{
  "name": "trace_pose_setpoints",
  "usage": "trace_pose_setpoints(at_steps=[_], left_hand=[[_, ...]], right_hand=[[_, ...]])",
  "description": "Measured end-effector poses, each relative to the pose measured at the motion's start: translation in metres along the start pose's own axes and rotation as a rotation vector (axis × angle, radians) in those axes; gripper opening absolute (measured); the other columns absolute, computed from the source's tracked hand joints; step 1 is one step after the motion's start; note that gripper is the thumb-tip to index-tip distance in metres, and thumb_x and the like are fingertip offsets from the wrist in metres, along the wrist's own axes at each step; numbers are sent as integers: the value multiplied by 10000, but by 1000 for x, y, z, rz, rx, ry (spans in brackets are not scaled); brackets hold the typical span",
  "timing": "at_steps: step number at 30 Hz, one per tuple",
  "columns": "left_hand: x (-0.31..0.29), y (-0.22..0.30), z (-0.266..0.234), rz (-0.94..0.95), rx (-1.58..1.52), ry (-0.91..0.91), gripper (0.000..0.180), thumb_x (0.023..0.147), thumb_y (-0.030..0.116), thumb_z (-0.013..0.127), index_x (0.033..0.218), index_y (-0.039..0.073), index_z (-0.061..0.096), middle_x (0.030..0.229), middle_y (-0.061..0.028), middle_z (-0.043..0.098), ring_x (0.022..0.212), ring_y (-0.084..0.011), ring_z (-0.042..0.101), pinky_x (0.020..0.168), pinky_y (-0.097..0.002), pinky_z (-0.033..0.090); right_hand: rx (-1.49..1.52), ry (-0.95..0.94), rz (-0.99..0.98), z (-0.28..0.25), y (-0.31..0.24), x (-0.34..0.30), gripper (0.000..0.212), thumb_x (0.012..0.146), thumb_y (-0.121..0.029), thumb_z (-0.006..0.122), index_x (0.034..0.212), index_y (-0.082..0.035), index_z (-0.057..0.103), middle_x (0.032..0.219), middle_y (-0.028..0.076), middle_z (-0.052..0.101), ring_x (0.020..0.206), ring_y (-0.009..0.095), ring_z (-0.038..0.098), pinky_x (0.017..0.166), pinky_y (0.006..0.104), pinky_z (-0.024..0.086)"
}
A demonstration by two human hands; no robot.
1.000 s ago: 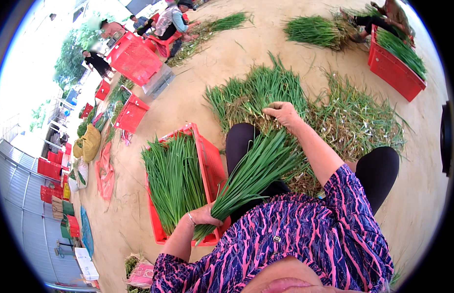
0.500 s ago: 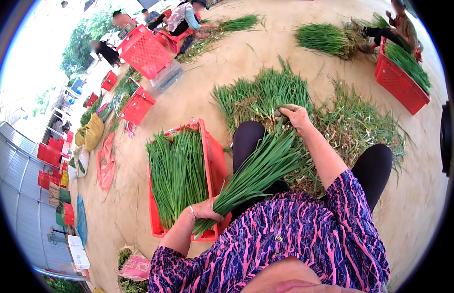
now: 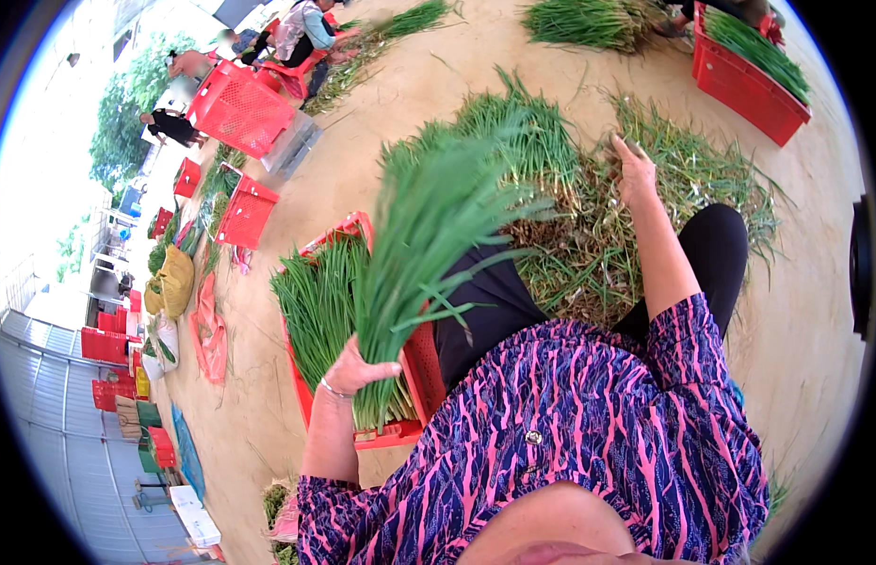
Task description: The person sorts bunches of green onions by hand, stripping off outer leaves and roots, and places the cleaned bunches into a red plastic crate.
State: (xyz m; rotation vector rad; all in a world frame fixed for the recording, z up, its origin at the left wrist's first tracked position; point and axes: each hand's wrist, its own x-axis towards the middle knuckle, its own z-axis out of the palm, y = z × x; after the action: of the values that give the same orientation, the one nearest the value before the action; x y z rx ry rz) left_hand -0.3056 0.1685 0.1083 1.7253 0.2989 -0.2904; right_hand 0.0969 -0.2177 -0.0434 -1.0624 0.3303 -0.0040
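Observation:
My left hand [image 3: 358, 369], a bracelet at its wrist, is closed round the lower end of a bunch of scallions [image 3: 429, 212]. The long green leaves fan up and to the right, smeared by motion. Beneath and beside the bunch stands a red plastic crate [image 3: 353, 226] filled with more upright scallions [image 3: 311, 292]. My right hand [image 3: 634, 174] is raised over a heap of yellowed leaves and trimmings [image 3: 589, 273], its fingers apart with nothing visible in them. Left of it lies a pile of untrimmed scallions [image 3: 523, 141] on the floor.
Another red crate of scallions [image 3: 749, 80] stands at the far right, near a second pile [image 3: 589, 21]. Stacked red crates [image 3: 240, 108] and people [image 3: 301, 33] are at the far left. A yellow sack [image 3: 177, 281] and a red plastic sheet [image 3: 207, 330] lie left of my crate.
My left hand has swung the scallion bunch left and up from my lap to over the crate. The right hand has left the bunch, moving right and up. The view has shifted.

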Motion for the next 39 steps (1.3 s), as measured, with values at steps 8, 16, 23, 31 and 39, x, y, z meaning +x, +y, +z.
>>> trace_pose_setpoints(at_steps=[8, 16, 23, 31, 39], left_hand=[[34, 16, 10, 231, 768, 589, 808, 759, -27, 684, 1477, 142, 355, 1111, -123, 669, 924, -259, 677, 845, -379, 550], [33, -45, 50, 203, 1538, 476, 957, 697, -56, 629, 1505, 378, 353, 925, -119, 505, 788, -326, 587, 715, -447, 506], [34, -56, 52, 134, 1545, 491, 929, 703, -44, 634, 1494, 370, 377, 961, -133, 512, 832, -339, 586, 752, -452, 506], [33, -53, 53, 150, 1543, 497, 908, 708, -41, 640, 1487, 355, 394, 950, -130, 513, 824, -335, 585, 739, -451, 502], [30, -50, 55, 152, 1549, 492, 915, 704, -45, 632, 1491, 355, 392, 939, -129, 506, 818, -329, 582, 728, -451, 497]], right_hand=[[-90, 11, 78, -14, -6, -20, 674, 852, -267, 751, 1380, -76, 378, 1186, 100, 554, 841, 186, 608, 619, 361, 509], [-26, -186, 308, -6, 2, -52, 274, 958, -192, 618, 1191, -74, 536, 896, 23, 685, 674, 145, 664, 533, 295, 533], [-235, -332, -8, -7, -30, -59, 152, 933, -221, 671, 943, -70, 668, 791, 0, 673, 641, 86, 608, 580, 234, 491], [-508, -629, -179, 32, -46, -114, 149, 931, -133, 640, 883, 5, 666, 706, 21, 647, 630, 74, 573, 587, 249, 484], [-1127, -707, -658, 54, 4, -146, 416, 871, -469, 652, 911, -58, 703, 815, 191, 672, 838, 370, 662, 732, 469, 516]])
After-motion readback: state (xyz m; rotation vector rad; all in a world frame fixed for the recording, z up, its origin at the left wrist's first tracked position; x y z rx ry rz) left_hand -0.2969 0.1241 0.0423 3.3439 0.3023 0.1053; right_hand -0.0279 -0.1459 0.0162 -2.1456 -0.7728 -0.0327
